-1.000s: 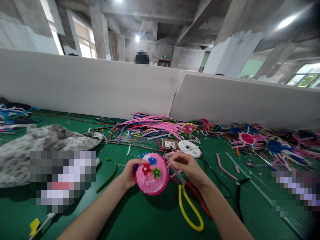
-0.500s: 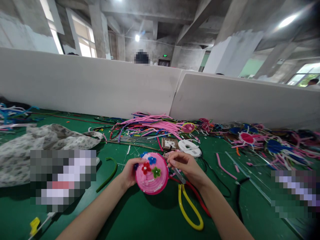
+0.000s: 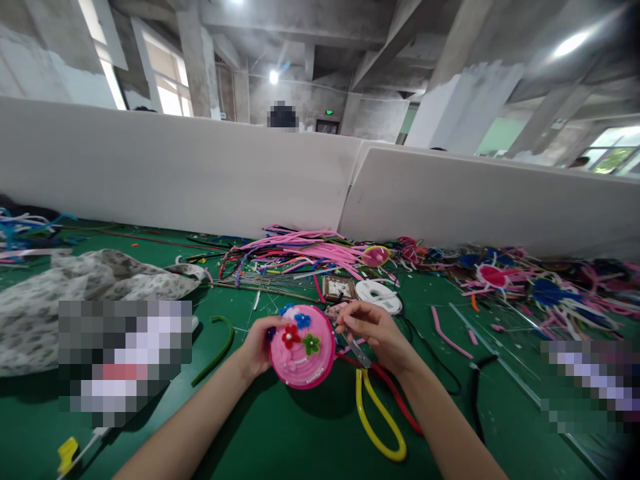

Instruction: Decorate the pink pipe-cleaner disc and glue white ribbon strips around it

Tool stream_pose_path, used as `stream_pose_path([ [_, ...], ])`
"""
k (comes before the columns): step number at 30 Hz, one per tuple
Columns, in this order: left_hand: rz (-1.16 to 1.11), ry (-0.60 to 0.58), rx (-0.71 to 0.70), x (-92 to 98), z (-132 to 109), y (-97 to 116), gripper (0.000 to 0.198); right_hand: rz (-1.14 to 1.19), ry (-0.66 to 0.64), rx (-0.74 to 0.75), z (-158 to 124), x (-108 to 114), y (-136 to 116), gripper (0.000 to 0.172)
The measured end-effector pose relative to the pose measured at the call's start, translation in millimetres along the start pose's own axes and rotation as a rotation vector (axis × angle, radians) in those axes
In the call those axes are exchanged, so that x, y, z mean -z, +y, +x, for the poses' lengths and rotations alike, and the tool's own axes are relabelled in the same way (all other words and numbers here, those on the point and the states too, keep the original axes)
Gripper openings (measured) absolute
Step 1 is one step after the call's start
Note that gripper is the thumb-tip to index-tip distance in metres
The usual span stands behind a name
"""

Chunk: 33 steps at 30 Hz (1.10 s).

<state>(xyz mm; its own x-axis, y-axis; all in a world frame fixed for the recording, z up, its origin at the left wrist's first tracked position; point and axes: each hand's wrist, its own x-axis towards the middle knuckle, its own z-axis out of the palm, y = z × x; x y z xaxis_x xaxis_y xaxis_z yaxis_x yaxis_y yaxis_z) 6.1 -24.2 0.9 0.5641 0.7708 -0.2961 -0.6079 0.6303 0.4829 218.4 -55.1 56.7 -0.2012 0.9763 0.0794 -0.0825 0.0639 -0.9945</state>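
Observation:
In the head view, my left hand (image 3: 257, 347) grips the left edge of a pink round disc (image 3: 303, 365) made of coiled fuzzy strands, held above the table. Red, blue and green flowers with bead centres sit on it, and small white beads run along its lower part. To the disc's right, my right hand (image 3: 367, 327) is closed in a pinch near the rim; what the fingertips hold is too small to make out. Under that hand lie scissors (image 3: 364, 360) with metal blades, a yellow handle loop and a red handle partly hidden by my forearm.
Behind the hands are a small framed box (image 3: 339, 289), a white spool (image 3: 379, 295) and a pile of pink pipe cleaners (image 3: 305, 247). A patterned cloth (image 3: 110, 273) lies left, a green pipe cleaner (image 3: 215, 357) nearer. White panels (image 3: 200, 173) border the green table (image 3: 280, 440).
My hands and the disc stay almost in place, with only a slight shift of the whole view. My right fingers have moved very little.

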Motion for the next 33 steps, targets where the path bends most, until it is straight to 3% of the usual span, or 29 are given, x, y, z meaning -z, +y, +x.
stream_pose_path([
  [12,0.000,-0.053,0.012,3.9,-0.1,-0.1,0.016,0.079,0.106,-0.083,8.5,3.4,11.7,0.027],
  [23,0.015,-0.029,0.009,3.8,0.6,-0.8,0.017,0.211,0.172,-0.126,14.1,8.5,19.8,0.034],
  [33,0.011,-0.011,-0.021,3.1,1.2,0.5,0.017,0.268,0.119,-0.133,16.8,8.2,25.6,0.029],
])
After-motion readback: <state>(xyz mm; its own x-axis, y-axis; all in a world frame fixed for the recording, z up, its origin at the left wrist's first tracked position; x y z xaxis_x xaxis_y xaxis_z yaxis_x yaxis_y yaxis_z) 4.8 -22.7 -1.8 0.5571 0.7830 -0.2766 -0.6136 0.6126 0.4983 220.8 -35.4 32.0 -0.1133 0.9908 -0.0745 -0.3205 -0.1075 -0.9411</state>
